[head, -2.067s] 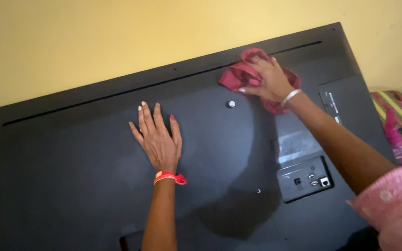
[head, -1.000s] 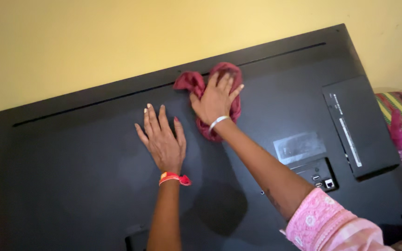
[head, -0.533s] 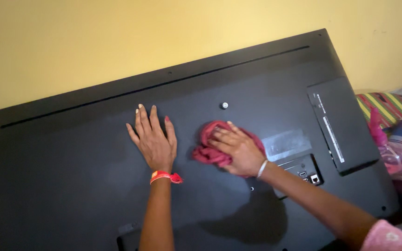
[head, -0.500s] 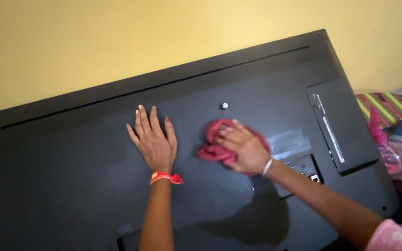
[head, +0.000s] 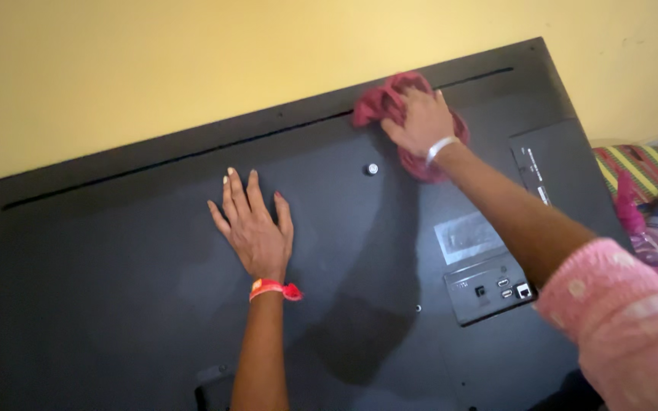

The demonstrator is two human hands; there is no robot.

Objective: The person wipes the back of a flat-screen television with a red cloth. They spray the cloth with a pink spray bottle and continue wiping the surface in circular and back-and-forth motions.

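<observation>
From my feed, the right hand point(head: 419, 122) has its grip bunched on the red cloth point(head: 390, 103), pressed under the palm near the TV back panel's point(head: 116, 289) top vent slot. Left hand point(head: 255, 228) lies flat and open mid-panel, well apart from it.

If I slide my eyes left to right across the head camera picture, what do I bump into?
Flat left hand with red wristband → small round silver screw → right hand on crumpled dark red cloth → striped fabric.

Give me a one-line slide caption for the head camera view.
Right hand presses red cloth on black television back; left hand lies flat.
</observation>
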